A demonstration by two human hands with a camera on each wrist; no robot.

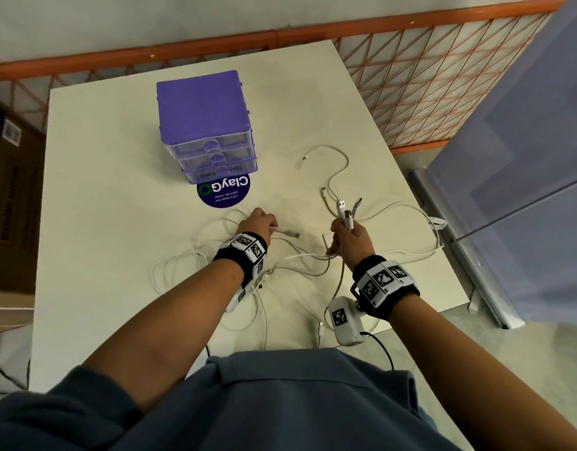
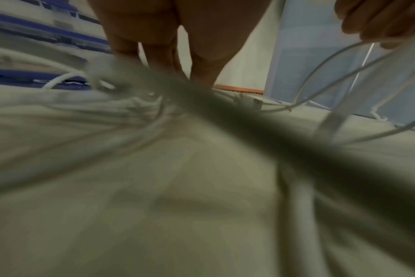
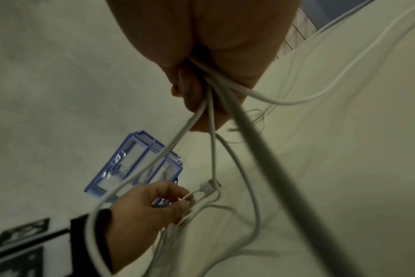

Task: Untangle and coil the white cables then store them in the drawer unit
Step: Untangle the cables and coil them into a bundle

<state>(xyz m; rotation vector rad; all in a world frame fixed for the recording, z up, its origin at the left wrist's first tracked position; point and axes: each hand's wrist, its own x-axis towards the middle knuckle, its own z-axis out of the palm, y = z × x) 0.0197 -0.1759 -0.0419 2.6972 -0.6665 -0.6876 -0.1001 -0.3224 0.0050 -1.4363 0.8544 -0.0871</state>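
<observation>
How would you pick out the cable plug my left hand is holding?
Start at the purple plastic drawer unit on the white table, then come nearer to the left hand. Its fingers pinch a white cable ending in a USB plug pointing right, alone, unlike those bunched upright in the right hand.

**Materials and finishes**

Worktop [image 1: 117, 196]: smooth, matt, off-white. Drawer unit [image 1: 204, 115]: matt purple plastic shell, glossy clear plastic drawer fronts. White cables [image 1: 340, 172]: smooth plastic-looking sheath, shiny metal plug tips. Round sticker [image 1: 223, 193]: slightly glossy purple. Cardboard box [image 1: 10, 203]: matt brown. Wrist bands: black cloth
</observation>
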